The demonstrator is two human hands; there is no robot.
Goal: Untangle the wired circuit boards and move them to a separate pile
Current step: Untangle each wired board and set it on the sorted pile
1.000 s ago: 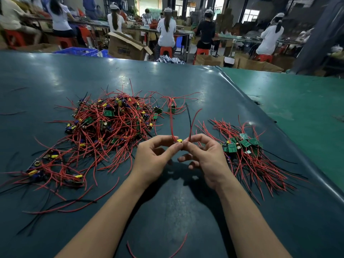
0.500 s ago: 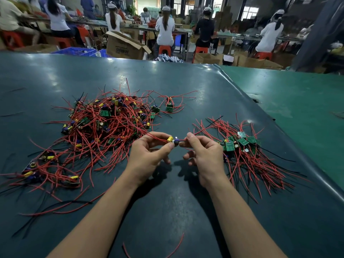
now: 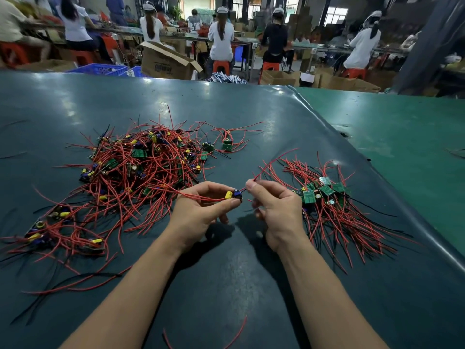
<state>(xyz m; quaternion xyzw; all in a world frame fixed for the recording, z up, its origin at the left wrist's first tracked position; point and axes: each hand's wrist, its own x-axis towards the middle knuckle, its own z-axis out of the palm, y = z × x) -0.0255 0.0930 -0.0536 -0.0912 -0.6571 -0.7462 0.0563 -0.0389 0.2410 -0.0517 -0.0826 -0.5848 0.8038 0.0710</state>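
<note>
A big tangled heap of small green circuit boards with red and black wires (image 3: pixel 141 167) lies on the dark table to the left. A sorted pile of boards (image 3: pixel 324 195) with wires fanned toward me lies to the right. Between them, my left hand (image 3: pixel 201 210) pinches one small board with a yellow and a blue part (image 3: pixel 233 194). My right hand (image 3: pixel 274 210) pinches that board's red wire (image 3: pixel 274 159) just right of it; the wire runs up and to the right. Another red wire trails left from the board toward the heap.
A lone board with wires (image 3: pixel 227 144) lies behind the heap. Stray red wires (image 3: pixel 236 333) lie near the table's front. The dark mat (image 3: pixel 226 109) ends at a raised seam (image 3: pixel 357 152) on the right, with a green surface beyond. People sit working at far benches.
The wires that stood up between my hands now lie lower. My hands have drawn apart, the left holding the board, the right sliding along its red wire.
</note>
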